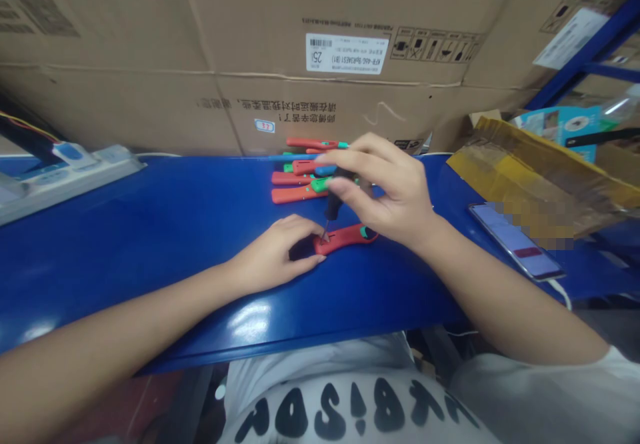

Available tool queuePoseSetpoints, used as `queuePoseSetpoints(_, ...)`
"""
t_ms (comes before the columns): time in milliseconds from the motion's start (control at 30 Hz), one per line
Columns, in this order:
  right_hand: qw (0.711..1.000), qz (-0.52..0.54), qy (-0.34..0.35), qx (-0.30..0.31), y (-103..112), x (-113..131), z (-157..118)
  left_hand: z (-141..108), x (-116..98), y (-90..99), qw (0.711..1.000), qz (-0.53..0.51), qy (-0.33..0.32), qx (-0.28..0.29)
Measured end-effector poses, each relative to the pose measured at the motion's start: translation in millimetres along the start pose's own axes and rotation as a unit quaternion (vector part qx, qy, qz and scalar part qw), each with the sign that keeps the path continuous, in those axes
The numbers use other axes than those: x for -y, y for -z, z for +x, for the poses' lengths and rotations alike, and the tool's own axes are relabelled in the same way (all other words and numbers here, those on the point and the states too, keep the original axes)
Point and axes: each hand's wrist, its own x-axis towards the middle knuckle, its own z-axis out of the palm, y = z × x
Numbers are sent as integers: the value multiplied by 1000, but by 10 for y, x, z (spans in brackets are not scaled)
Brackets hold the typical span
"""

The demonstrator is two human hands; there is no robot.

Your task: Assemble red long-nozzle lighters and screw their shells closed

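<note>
My left hand (283, 254) pinches the left end of a red utility knife (345, 239), which lies on the blue table (190, 231). That knife has a green piece near its right end. My right hand (387, 187) grips a screwdriver (332, 205) by its dark handle, held upright with its thin shaft pointing down. The shaft's tip meets the red body close to my left fingertips. Just beyond, several more red knives (293, 195) with green and blue parts lie in a loose pile, partly hidden behind my right hand.
A large cardboard box (270, 44) stands along the table's back edge. At the left lies a white power strip (75, 181) with a plug in it. A phone (517, 241) on a white cable rests at the right, beside a taped cardboard carton (540, 171).
</note>
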Motion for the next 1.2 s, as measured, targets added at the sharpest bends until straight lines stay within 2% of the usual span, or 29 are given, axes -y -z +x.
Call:
queuePoseSetpoints(100, 995, 65, -35, 73, 34, 11, 26, 1, 4, -1, 1000, -2, -5, 2)
queuePoseSetpoints(167, 990, 89, -39, 100, 53, 21, 47, -1, 10, -3, 1000, 0, -5, 3)
queuePoseSetpoints(300, 997, 31, 34, 59, 63, 42, 58, -5, 23, -10, 1000, 3, -9, -5)
queuePoseSetpoints(367, 997, 5, 52, 59, 64, 65, 53, -4, 22, -10, 1000, 8, -13, -9)
queuePoseSetpoints(500, 993, 47, -5, 106, 69, 91, 47, 2, 11, -3, 1000, 4, -7, 0)
queuePoseSetpoints(567, 994, 59, -4, 87, 64, 73, 46, 2, 10, -1, 1000, 1, -5, 2)
queuePoseSetpoints(667, 998, 37, 41, 36, 51, 40, 46, 0, 13, -3, 1000, 1, -8, -1)
queuePoseSetpoints(733, 997, 37, 47, 41, 45, 41, 49, -1, 13, -6, 1000, 0, -6, -2)
queuePoseSetpoints(867, 994, 84, -9, 66, 32, 62, 52, -2, 10, -7, 1000, 1, -2, 0)
queuePoseSetpoints(967, 997, 66, 25, 11, 16, 37, 43, 0, 13, -6, 1000, 1, -4, 0)
queuePoseSetpoints(1033, 998, 40, 46, -3, 12, 14, 35, 1, 14, -6, 1000, 0, -4, 0)
queuePoseSetpoints(1200, 993, 73, -9, 97, 17, -5, 11, -1, 9, -8, 1000, -2, -4, 1)
